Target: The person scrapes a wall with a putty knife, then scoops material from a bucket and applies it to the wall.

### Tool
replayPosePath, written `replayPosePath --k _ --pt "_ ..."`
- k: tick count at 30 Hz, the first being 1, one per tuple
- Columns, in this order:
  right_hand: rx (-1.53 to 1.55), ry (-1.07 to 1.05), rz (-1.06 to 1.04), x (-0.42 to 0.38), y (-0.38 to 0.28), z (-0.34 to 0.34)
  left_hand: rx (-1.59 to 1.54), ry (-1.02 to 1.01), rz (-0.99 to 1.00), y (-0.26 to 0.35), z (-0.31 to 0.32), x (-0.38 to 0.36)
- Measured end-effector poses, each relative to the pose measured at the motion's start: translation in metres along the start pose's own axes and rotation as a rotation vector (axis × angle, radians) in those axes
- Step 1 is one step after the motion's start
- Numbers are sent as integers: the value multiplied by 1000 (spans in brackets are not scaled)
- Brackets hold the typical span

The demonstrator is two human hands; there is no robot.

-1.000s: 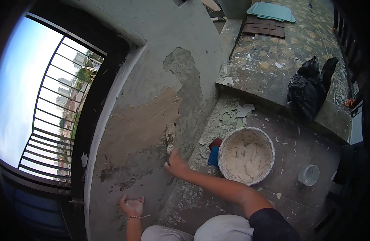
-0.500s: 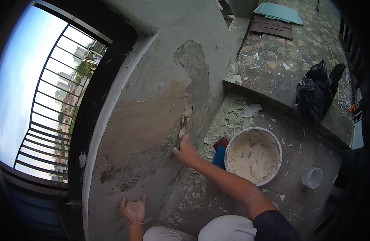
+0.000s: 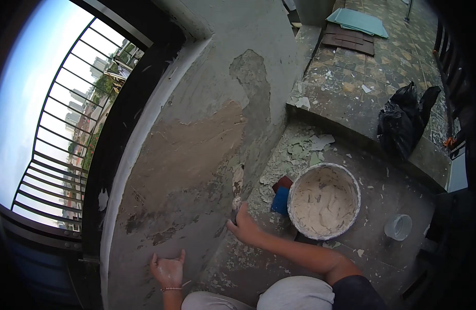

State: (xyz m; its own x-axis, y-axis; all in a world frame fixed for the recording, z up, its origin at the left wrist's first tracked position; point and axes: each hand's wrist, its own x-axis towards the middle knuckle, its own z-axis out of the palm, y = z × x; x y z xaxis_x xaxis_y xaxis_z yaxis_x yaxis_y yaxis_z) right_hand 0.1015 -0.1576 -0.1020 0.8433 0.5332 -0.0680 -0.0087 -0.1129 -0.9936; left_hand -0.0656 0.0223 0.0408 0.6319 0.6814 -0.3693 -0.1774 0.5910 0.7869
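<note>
My right hand [image 3: 245, 228] grips a putty knife [image 3: 238, 184] by its handle. The long narrow blade, smeared with filler, lies along the wall [image 3: 196, 233] and points up it. A beige patch of filler [image 3: 189, 142] covers the wall's middle, with rough, dark bare areas below it. My left hand [image 3: 169, 272] is low at the wall, a bracelet on its wrist. Two of its fingers stick out apart; the ones between look bent or foreshortened, and nothing shows in them. Beside my right forearm stands a round bucket [image 3: 325, 201] of beige filler.
A blue object [image 3: 280, 200] touches the bucket's left side. Paint flakes [image 3: 300, 152] litter the floor by the wall. A clear cup [image 3: 398, 227] stands to the right. On the raised step lie a black plastic bag [image 3: 406, 121] and stacked pale green sheets [image 3: 358, 22]. Railings [image 3: 59, 116] are at left.
My right hand and the putty knife have moved down the wall, away from the filler patch. My left hand stays about where it was. The view has shifted slightly.
</note>
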Motion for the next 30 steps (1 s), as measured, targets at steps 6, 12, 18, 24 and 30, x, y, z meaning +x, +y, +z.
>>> replayPosePath --k 6,12,18,24,30 --pt "-400 108 26 76 4 -58 8 16 11 -1 0 3" --pt "-435 -36 174 70 72 -25 14 28 27 -1 -3 4" --pt "-170 -122 193 34 112 -17 7 41 26 -2 -1 5" --pt "-226 265 -52 72 49 -48 32 28 21 -2 0 3" --pt "-362 22 108 98 47 -36 44 43 40 -3 4 2"
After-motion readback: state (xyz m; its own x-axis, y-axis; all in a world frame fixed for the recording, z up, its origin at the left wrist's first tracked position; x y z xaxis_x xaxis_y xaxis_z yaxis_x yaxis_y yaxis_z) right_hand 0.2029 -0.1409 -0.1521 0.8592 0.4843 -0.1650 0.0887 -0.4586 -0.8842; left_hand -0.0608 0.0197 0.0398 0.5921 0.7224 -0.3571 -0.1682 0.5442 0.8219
